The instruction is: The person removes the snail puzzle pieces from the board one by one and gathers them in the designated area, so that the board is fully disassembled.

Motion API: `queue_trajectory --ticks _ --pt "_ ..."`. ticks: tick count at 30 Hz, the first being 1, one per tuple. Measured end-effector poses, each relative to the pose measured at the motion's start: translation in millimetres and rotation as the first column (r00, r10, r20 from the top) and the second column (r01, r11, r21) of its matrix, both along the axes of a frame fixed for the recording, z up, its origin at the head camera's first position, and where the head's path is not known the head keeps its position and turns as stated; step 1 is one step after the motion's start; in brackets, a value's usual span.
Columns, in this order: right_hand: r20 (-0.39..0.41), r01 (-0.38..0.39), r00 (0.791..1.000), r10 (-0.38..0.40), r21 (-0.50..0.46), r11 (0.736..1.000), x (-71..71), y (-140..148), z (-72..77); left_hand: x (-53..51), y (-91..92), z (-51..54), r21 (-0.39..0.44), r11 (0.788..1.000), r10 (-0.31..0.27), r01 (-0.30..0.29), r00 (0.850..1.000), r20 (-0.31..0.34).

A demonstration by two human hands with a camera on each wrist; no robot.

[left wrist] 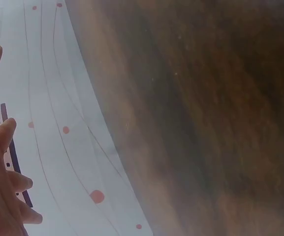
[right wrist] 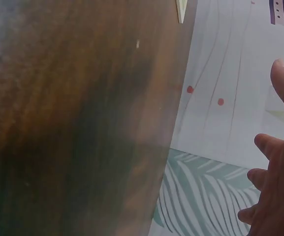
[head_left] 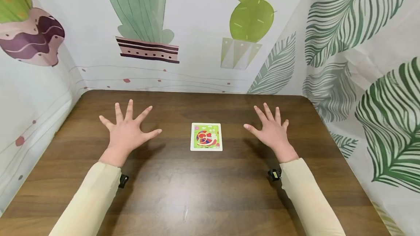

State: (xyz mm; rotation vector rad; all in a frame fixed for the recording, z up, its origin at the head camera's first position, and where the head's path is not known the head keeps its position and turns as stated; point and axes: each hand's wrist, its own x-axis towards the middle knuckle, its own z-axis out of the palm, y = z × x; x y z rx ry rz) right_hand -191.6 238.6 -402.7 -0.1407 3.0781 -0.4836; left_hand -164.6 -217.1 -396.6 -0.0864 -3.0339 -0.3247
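Cream left sleeve (head_left: 88,199) is nearest the camera, entering at lower left, with a black wrist device (head_left: 123,181) beside its cuff. Left hand (head_left: 126,134): fingers straight and widely spread, thumb toward the centre, nothing held; its offset shadow suggests it is raised above the wood-grain tabletop (head_left: 197,199). Centre: one square snail-picture board (head_left: 206,137), white-bordered, lying flat on the tabletop between the two hands, touching neither. Assessed as light, thin and stiff, liable to slide on the smooth surface. Card or wood, one piece or several: cannot be confirmed. Advised hold: opposite side borders, kept level in case the inner picture is loose; the low edge may be awkward to get under. Right hand (head_left: 273,132): likewise empty, fingers fanned, thumb toward the board. Right sleeve (head_left: 310,197), also cream, enters at lower right.
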Motion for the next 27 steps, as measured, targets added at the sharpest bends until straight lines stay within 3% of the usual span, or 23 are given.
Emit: queue_trajectory --ticks 15,27 --pt "-0.018 -0.040 0.999 0.039 -0.012 0.999 13.1 -12.1 -1.3 3.3 13.5 -0.3 0.019 0.999 -0.028 0.028 0.999 -0.020" --pt "-0.138 -0.080 0.989 0.062 -0.131 0.988 13.9 -21.5 -1.5 5.1 28.3 -0.7 0.022 0.995 -0.093 0.094 0.995 -0.037"
